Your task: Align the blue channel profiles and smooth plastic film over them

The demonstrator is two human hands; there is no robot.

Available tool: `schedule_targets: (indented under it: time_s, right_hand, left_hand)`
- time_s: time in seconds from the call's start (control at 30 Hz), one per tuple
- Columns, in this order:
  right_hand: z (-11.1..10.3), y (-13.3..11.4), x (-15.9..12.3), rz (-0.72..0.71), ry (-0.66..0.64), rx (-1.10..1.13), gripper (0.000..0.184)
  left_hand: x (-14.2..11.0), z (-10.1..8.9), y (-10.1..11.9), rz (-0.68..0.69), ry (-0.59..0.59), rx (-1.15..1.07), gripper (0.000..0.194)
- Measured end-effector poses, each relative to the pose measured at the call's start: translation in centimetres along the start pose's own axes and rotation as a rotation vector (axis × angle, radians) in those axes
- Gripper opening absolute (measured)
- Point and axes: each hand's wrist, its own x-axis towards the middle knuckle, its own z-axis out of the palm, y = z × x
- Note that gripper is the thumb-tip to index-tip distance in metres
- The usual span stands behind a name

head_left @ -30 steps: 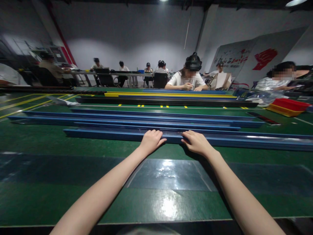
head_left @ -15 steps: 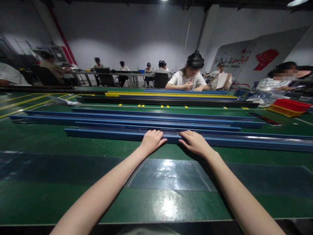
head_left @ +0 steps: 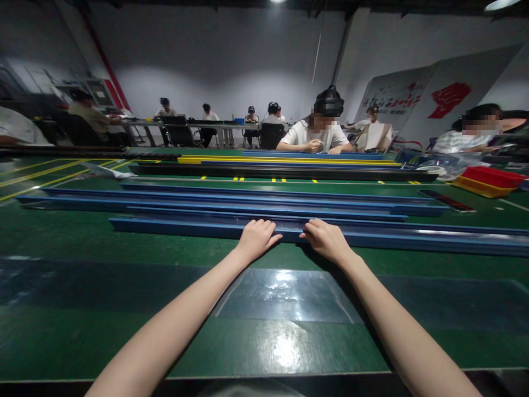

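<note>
By the left hand (head_left: 257, 238), the near wall of the blue rail (head_left: 291, 236) was pinched between curled fingers and thumb; it was gripped likewise by the right hand (head_left: 325, 238), a short gap away. The rail was laid across the green table (head_left: 136, 344). Clear film (head_left: 285, 295) was spread nearer; beyond, other rails (head_left: 206, 202) were lined up, and a red tray (head_left: 491, 175) was set far right.

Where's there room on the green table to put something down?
There's a bare strip on the smooth green tabletop between the flat clear plastic sheet and the near edge. Another lies left of the left hand, between that sheet and the nearest long blue channel. Just beyond, more blue channels crowd together; far right, the red plastic tray takes space.
</note>
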Motion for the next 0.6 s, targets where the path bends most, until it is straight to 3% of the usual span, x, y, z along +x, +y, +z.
schedule_targets:
  time_s: [0.6]
  right_hand:
    - [-1.6,0.6,0.2,0.102,-0.158,-0.01,0.025]
  left_hand:
    - [0.0,0.0,-0.2,0.102,0.185,-0.129,0.022]
